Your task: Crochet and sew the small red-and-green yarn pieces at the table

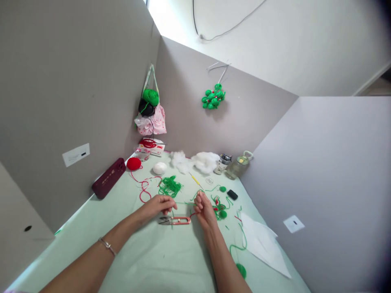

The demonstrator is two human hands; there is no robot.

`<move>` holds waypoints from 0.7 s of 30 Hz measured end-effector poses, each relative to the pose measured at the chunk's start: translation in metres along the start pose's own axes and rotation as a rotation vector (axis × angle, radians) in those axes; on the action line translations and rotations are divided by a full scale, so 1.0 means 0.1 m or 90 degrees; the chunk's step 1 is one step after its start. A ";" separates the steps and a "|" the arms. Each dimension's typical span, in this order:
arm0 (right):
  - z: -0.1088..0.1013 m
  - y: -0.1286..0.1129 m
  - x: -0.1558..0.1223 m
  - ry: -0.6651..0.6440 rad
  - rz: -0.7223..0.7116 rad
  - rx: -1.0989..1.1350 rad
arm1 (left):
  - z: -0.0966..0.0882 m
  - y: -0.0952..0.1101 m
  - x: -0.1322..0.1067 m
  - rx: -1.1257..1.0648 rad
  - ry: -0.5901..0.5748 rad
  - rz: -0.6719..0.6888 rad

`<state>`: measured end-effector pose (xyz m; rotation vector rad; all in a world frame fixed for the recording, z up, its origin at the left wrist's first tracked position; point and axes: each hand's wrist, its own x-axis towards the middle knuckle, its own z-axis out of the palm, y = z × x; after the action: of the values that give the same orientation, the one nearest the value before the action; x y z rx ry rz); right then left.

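Observation:
A strand of green yarn (pixel 184 202) stretches between my hands just above the table. My left hand (pixel 163 203) has its fingers pressed together on one end of it. My right hand (pixel 204 208) is curled closed around the other end; what else lies inside is hidden. A short red strand (pixel 193 214) shows beside my right wrist. Below the yarn lie thread snips (pixel 174 220) with orange handles, blades toward the left. A loose tangle of green yarn (pixel 171 186) is beyond my left hand, and green and red crocheted pieces (pixel 219 208) lie right of my right hand.
Toward the back are white stuffing (pixel 205 162), a white ball (pixel 159 168), red yarn (pixel 133 163) and a yellow crochet hook (pixel 194 179). A dark red phone case (pixel 109 179) leans at left. A bottle (pixel 238 166) and white paper (pixel 263 240) are at right.

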<state>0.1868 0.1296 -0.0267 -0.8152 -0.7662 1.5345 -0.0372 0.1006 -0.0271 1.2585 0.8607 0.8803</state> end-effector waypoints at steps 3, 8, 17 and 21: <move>-0.04 0.01 0.03 0.017 -0.008 -0.006 | -0.10 0.01 0.02 -0.015 0.047 0.024; -0.07 0.02 0.05 0.028 -0.017 -0.024 | -0.22 -0.01 0.05 -0.030 0.107 0.023; -0.12 0.07 0.07 0.053 -0.017 -0.053 | -0.27 -0.08 0.10 -0.045 0.132 0.022; -0.12 0.07 0.06 0.054 -0.005 -0.060 | -0.27 -0.13 0.12 -0.047 0.136 0.021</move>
<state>0.1927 0.1355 -0.0399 -0.9401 -0.7820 1.4569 -0.0555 0.1218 -0.0436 1.1320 0.9686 1.0776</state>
